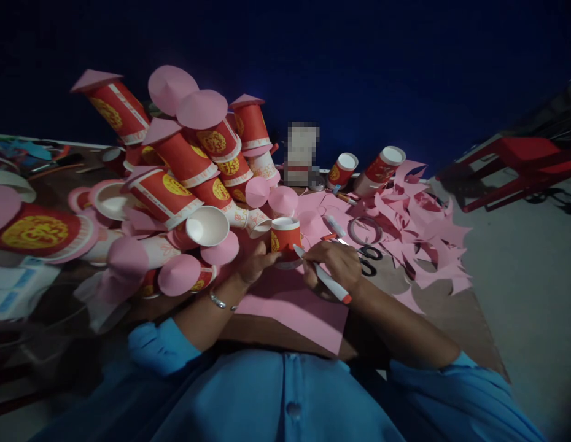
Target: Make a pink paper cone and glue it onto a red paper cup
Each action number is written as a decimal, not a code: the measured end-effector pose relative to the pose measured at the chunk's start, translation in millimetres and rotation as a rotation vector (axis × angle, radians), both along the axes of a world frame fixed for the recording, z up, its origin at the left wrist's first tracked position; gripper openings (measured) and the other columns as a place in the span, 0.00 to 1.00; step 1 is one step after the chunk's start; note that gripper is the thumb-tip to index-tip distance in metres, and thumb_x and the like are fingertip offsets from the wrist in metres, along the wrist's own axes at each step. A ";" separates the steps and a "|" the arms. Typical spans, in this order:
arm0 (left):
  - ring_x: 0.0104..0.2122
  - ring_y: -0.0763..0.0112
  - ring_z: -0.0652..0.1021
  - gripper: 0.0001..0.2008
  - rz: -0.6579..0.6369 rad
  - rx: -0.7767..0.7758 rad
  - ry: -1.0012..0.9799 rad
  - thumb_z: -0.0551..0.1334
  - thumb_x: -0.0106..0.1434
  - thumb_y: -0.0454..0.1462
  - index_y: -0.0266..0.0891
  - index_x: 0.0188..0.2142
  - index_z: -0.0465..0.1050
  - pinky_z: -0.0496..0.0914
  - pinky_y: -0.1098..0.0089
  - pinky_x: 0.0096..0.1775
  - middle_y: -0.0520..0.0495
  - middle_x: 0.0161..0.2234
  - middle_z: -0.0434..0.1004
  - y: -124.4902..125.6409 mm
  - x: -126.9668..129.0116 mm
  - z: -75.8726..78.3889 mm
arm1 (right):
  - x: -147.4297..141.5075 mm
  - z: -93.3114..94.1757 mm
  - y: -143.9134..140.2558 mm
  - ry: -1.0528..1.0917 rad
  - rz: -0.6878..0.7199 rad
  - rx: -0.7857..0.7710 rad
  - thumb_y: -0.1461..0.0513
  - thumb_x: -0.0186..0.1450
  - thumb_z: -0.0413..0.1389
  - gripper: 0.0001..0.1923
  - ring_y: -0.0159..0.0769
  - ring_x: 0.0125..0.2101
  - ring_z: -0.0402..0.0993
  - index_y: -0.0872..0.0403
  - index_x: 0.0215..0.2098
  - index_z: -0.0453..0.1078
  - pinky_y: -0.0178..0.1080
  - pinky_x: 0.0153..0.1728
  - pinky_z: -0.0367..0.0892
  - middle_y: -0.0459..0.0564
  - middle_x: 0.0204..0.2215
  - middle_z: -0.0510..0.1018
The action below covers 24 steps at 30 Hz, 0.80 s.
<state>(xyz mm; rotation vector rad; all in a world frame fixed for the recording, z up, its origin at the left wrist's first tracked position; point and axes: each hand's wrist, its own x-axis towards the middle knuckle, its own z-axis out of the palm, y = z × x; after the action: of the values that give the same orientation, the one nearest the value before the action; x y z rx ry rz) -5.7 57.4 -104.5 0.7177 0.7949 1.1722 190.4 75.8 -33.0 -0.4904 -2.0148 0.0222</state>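
A red paper cup with a gold emblem point(285, 240) stands upside down on a pink paper sheet point(292, 307). My left hand point(254, 261) holds the cup at its left side. My right hand point(334, 265) grips a white marker with a red end point(323, 276), whose tip touches the paper at the cup's right base. Both forearms come from blue sleeves.
A heap of red cups with pink paper cones point(184, 166) lies at the left. Black scissors point(368, 258), a tape ring point(365, 230) and pink paper scraps point(419, 239) lie to the right. Two more cups point(380, 166) lie further back. A red stool point(516, 162) stands far right.
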 end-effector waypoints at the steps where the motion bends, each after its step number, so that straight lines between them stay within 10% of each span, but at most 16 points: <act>1: 0.56 0.49 0.80 0.27 0.002 -0.008 -0.015 0.76 0.52 0.39 0.42 0.52 0.78 0.75 0.52 0.56 0.44 0.48 0.85 0.5 0.1 -1.7 | 1.8 1.1 0.5 0.024 -0.006 -0.015 0.64 0.74 0.55 0.02 0.33 0.25 0.78 0.53 0.42 0.70 0.35 0.25 0.71 0.46 0.26 0.80; 8: 0.30 0.68 0.80 0.22 -0.009 -0.013 -0.160 0.76 0.50 0.38 0.40 0.45 0.78 0.77 0.63 0.41 0.51 0.33 0.82 2.3 1.1 5.9 | 12.2 -23.0 28.8 0.301 -0.014 -0.536 0.54 0.80 0.51 0.11 0.30 0.25 0.80 0.50 0.55 0.68 0.35 0.29 0.76 0.50 0.40 0.85; 12: 0.35 0.65 0.82 0.27 -0.026 -0.046 -0.265 0.75 0.50 0.37 0.42 0.51 0.77 0.77 0.62 0.43 0.49 0.38 0.85 2.8 -0.3 14.7 | 15.1 -43.3 48.1 0.211 0.287 -0.782 0.40 0.69 0.62 0.36 0.47 0.59 0.79 0.44 0.66 0.58 0.50 0.55 0.78 0.60 0.63 0.77; 17: 0.49 0.49 0.84 0.28 -0.023 -0.139 -0.332 0.73 0.52 0.41 0.41 0.53 0.76 0.77 0.52 0.54 0.45 0.40 0.87 3.6 -7.4 13.9 | 15.2 -46.8 48.3 0.055 0.457 -0.782 0.36 0.56 0.70 0.56 0.55 0.73 0.61 0.41 0.73 0.52 0.60 0.71 0.61 0.60 0.73 0.64; 24: 0.57 0.45 0.81 0.27 0.017 -0.081 -0.278 0.75 0.52 0.46 0.42 0.50 0.78 0.75 0.49 0.59 0.44 0.47 0.87 4.5 -2.8 13.1 | 15.4 -37.8 42.3 -0.074 0.301 -0.549 0.45 0.65 0.69 0.51 0.55 0.70 0.65 0.44 0.76 0.47 0.60 0.67 0.66 0.62 0.72 0.65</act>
<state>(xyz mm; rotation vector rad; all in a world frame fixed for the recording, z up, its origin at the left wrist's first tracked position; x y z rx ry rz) -8.4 61.9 -91.5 0.4689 0.6122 1.2160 205.8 118.1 -70.8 -0.5256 -2.1314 0.7659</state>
